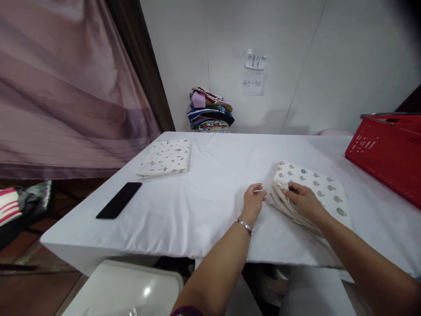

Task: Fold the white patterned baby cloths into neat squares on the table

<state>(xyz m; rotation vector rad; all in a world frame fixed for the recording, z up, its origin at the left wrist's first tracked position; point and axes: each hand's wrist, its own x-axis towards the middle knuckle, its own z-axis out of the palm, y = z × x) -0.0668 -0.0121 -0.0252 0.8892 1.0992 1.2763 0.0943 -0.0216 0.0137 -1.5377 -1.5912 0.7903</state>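
Observation:
On the right half of the table lies a folded white cloth point(325, 184) printed with grey, green, blue and red shapes. My right hand point(301, 199) pinches its layered near-left corner, where several cream folds bunch up. Just left of that corner is my left hand point(254, 202), its fingers slightly curled and apart, with no cloth seen in them. A silver bracelet point(244, 226) circles the left wrist. Farther left, a second folded white cloth point(167, 157) with small dark prints lies flat.
A white cloth covers the table point(213, 175). A black flat slab point(120, 201) lies near its left edge, and a red basket point(391, 153) stands at the right. Behind the table rises a stack of folded fabrics point(210, 112). A white chair point(131, 285) sits in front.

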